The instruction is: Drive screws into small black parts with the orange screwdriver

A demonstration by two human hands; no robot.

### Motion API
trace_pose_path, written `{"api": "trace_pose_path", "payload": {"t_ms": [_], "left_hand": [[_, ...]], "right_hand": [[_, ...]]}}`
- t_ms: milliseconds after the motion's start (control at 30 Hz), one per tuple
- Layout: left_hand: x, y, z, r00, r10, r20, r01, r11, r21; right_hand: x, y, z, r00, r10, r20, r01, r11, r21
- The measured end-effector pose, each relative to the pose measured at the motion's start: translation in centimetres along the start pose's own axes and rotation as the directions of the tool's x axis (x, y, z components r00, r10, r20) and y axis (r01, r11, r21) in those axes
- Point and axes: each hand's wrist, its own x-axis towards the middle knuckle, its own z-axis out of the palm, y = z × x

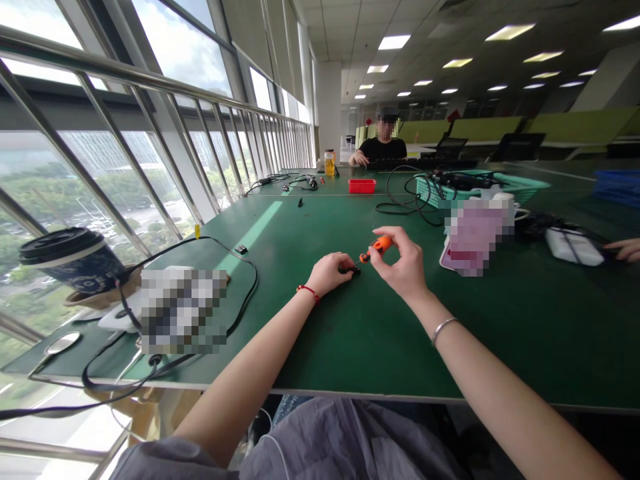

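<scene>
My right hand [400,263] grips an orange and black screwdriver [379,248] between thumb and fingers, its handle tilted up to the right. The thin shaft points down and left at a small black part [354,271] on the green table. Around that part my left hand [331,272] is closed, fingertips pinching it near the tabletop. The part's exact kind is too small to make out, and my left fingers cover some of it. Whether the tip touches a screw cannot be seen.
A dark cup [75,263], cables and a mirror [63,343] crowd the left. A small black and silver piece [241,249] lies left of my hands. Beyond are a red tray [362,186], a jar [330,163] and a seated person [384,148]. A teal basket [523,190] and a phone [465,240] stand right.
</scene>
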Motion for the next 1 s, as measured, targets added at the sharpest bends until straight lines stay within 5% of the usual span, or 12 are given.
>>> {"api": "trace_pose_path", "payload": {"t_ms": [1000], "left_hand": [[0.13,-0.18,0.01,1.000,0.023,0.015,-0.023,1.000,0.018]], "right_hand": [[-0.16,0.04,0.23,1.000,-0.001,-0.030,-0.001,0.998,-0.066]]}}
